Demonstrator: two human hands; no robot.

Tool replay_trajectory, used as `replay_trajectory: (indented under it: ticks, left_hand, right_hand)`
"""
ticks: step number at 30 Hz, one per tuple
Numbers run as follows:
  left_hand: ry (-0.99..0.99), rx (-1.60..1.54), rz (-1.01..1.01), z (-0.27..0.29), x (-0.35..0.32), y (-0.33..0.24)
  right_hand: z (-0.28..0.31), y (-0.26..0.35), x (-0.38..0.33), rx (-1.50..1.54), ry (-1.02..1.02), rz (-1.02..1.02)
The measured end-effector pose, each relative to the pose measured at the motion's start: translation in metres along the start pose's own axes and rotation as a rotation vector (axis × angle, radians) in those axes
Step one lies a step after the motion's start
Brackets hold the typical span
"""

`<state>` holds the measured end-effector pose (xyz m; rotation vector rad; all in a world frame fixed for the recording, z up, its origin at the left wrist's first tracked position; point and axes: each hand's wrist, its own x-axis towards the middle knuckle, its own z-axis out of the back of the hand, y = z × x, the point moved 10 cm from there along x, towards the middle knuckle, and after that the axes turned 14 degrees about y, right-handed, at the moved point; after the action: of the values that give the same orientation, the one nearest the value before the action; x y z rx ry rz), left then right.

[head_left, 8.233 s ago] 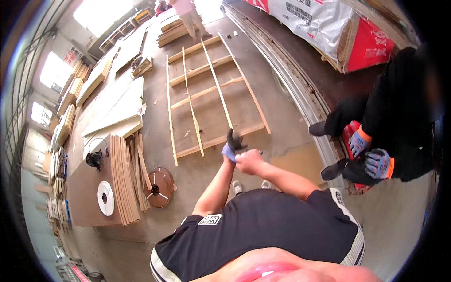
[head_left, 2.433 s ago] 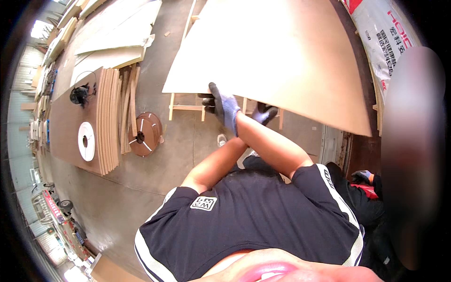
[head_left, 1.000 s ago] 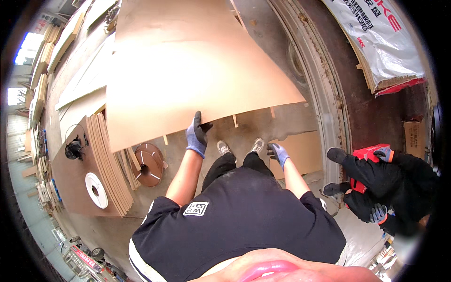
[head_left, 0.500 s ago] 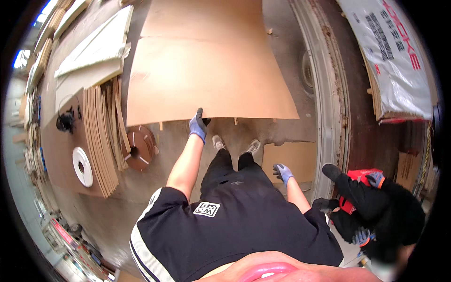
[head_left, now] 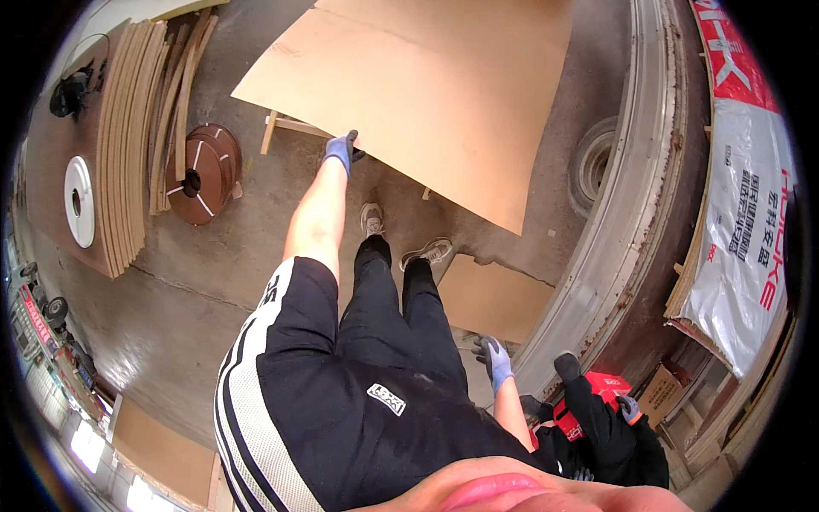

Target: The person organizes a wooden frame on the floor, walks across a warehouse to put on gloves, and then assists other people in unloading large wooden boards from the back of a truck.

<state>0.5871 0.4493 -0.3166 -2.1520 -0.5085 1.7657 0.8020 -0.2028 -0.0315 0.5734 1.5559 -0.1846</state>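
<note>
A large, thin brown cardboard sheet [head_left: 426, 102] stretches out in front of me, with its near edge slanting down to the right. My left hand [head_left: 343, 154], in a blue and dark-grey glove, grips that edge, the thumb on top and the fingers partly hidden beneath. Wooden battens [head_left: 270, 132] stick out from under the sheet. At my right side my right hand [head_left: 494, 362], gloved the same way, hangs with nothing in it and its fingers loosely apart. A smaller cardboard piece [head_left: 490, 299] lies on the floor between my feet and that hand.
Left of the sheet are brown strapping rolls [head_left: 200, 175], a stack of narrow boards [head_left: 128, 145] and a white reel [head_left: 79, 201]. A long metal beam [head_left: 589, 299] runs along the right, with a wheel [head_left: 595, 166] beside it. A person [head_left: 610, 427] crouches by red boxes, lower right.
My view has turned to the right. The sheet's near edge, nearly level before, now slants, its left corner farther away. My left hand still grips it; my right hand has moved lower and back.
</note>
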Motion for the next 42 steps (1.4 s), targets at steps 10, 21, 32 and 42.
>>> replay_trajectory:
  ticks: [10, 21, 32, 42]
  left_hand:
    - [0.115, -0.064, 0.006, 0.064, 0.047, 0.053]
    - [0.023, -0.094, 0.097, 0.056, 0.015, 0.06]
    - [0.109, -0.348, 0.095, 0.071, 0.004, 0.114]
    - [0.756, 1.472, 0.058, -0.028, -0.221, 0.139]
  right_hand:
    - [-0.022, -0.022, 0.034, -0.097, 0.021, -0.148]
    - [-0.028, 0.068, 0.034, -0.023, 0.011, -0.06]
    - [-0.057, 0.08, -0.003, -0.163, 0.027, -0.283]
    - [0.005, 0.05, -0.039, 0.046, -0.081, 0.054]
